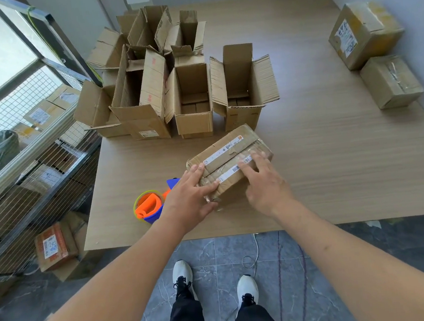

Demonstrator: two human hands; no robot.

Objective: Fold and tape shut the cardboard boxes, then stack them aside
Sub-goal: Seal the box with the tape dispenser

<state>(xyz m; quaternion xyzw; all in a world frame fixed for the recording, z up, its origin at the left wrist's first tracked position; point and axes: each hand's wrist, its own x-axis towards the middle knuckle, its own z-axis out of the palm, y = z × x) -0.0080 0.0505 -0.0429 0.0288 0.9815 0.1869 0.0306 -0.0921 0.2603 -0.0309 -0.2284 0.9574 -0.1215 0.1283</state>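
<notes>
Cardboard box (231,158), glossy taped, under both hands.

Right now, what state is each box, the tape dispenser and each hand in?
Near box: flaps closed, taped.
Open boxes: flaps up, unsealed.
Two far boxes: closed, side by side by the wall.
Tape dispenser: lying on table, unheld.
Left hand: flat on near box.
Right hand: flat on near box.
</notes>
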